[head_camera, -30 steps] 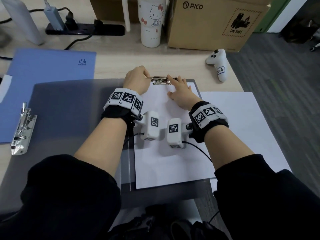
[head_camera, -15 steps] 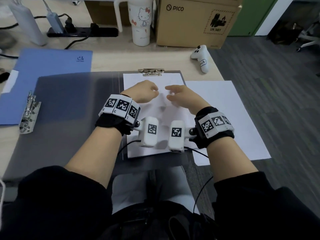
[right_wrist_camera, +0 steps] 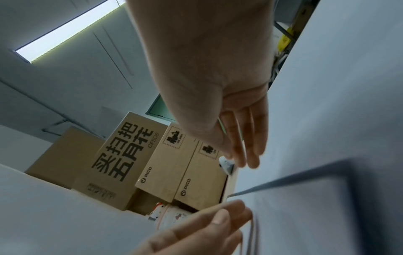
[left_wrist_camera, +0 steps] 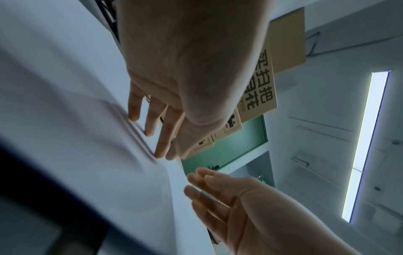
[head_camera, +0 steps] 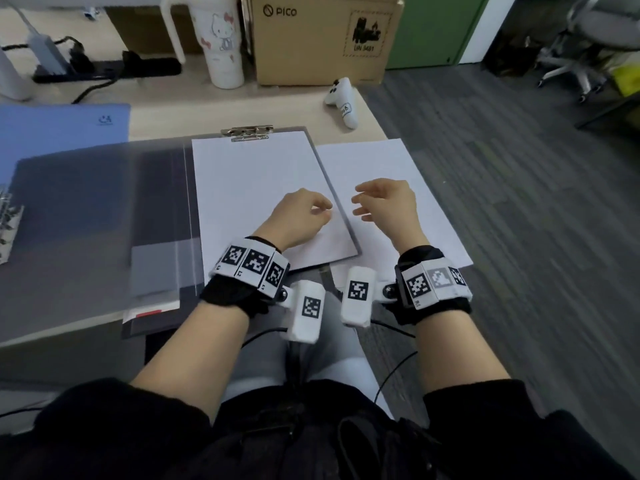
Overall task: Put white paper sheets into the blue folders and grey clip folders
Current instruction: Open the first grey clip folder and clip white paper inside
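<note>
The grey clip folder [head_camera: 104, 216] lies open on the desk. A white sheet [head_camera: 256, 181] sits on its right board under the metal clip [head_camera: 246, 132]. A second white sheet [head_camera: 391, 161] lies loose to the right, overhanging the desk edge. My left hand [head_camera: 322, 209] hovers low over the clipped sheet's right edge and holds nothing; in the left wrist view its straight fingers [left_wrist_camera: 150, 127] touch the paper. My right hand [head_camera: 360, 204] floats over the loose sheet, fingers [right_wrist_camera: 246, 151] relaxed and empty. A blue folder [head_camera: 52, 133] lies at the back left.
A cartoon-cat mug [head_camera: 221, 39], a cardboard box [head_camera: 322, 36] and a power strip [head_camera: 104, 69] line the back of the desk. A white controller [head_camera: 341, 102] lies near the right edge. A metal binder mechanism [head_camera: 8, 230] sits at far left. Grey floor lies beyond the desk's right side.
Both hands left the metal clip and drew back toward me along the sheet. The right hand has shifted right, over the loose sheet.
</note>
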Available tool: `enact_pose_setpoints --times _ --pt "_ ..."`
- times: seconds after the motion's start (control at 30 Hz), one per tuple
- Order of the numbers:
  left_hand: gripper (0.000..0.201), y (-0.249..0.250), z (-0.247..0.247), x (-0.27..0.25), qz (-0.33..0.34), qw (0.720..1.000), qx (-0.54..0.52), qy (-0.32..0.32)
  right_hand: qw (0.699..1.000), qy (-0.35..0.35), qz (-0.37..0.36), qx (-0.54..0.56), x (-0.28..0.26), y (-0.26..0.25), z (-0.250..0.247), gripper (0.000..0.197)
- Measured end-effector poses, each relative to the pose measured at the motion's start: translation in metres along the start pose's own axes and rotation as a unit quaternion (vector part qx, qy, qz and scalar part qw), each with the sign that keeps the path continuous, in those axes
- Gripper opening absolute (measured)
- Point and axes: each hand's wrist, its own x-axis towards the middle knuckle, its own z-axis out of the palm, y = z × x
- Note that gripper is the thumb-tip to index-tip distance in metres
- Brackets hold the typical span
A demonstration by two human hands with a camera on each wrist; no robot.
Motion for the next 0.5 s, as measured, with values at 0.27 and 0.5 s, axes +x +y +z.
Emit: enact_pose_setpoints --times 0.27,0.5 --pt "0.027 0.021 0.042 0.011 0.02 1.0 0.014 0.014 0.965 0.187 0.036 -0.18 -0.007 0.041 -0.043 0.036" --pt "0.029 0.034 0.065 0.025 0.034 0.998 0.059 0.003 0.944 0.129 0.095 -0.287 -0.006 0.057 -0.062 0.039"
